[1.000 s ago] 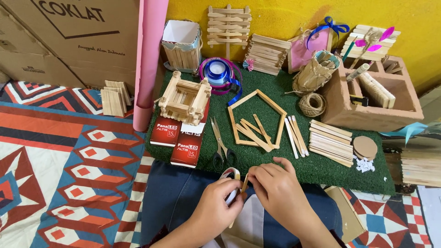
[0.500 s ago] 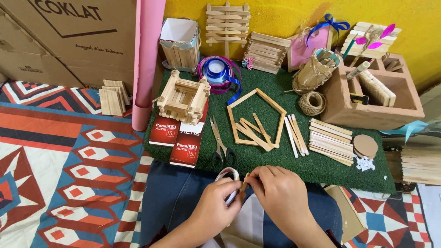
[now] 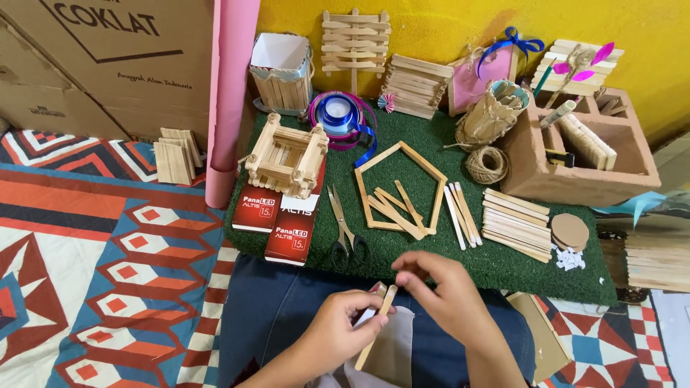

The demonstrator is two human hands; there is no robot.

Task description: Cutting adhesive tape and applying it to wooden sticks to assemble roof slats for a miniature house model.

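My left hand (image 3: 338, 332) grips a pair of flat wooden craft sticks (image 3: 376, 327) over my lap, held side by side and slanting up to the right. My right hand (image 3: 447, 296) hovers just right of the sticks' upper ends, fingers curled, thumb and forefinger pinched near the tips; whether they touch the sticks I cannot tell. Just beyond my hands a pentagon frame of sticks (image 3: 399, 188) lies on the green turf mat (image 3: 503, 266), with loose sticks inside it. Scissors (image 3: 346, 231) lie beside it on the left.
A small stick-built box (image 3: 286, 155) sits on two red cartons (image 3: 293, 227). Stacked sticks (image 3: 514, 223), a twine ball (image 3: 486, 164), blue ribbon spool (image 3: 337, 113), brown compartment box (image 3: 583, 152), pink roll (image 3: 230, 93) and cardboard boxes (image 3: 93, 57) surround the mat. A patterned rug (image 3: 93, 273) lies left.
A white tape roll seen at my hands earlier is out of sight now. My right hand has lifted slightly off the sticks, and the sticks now stand out clearly in my left hand.
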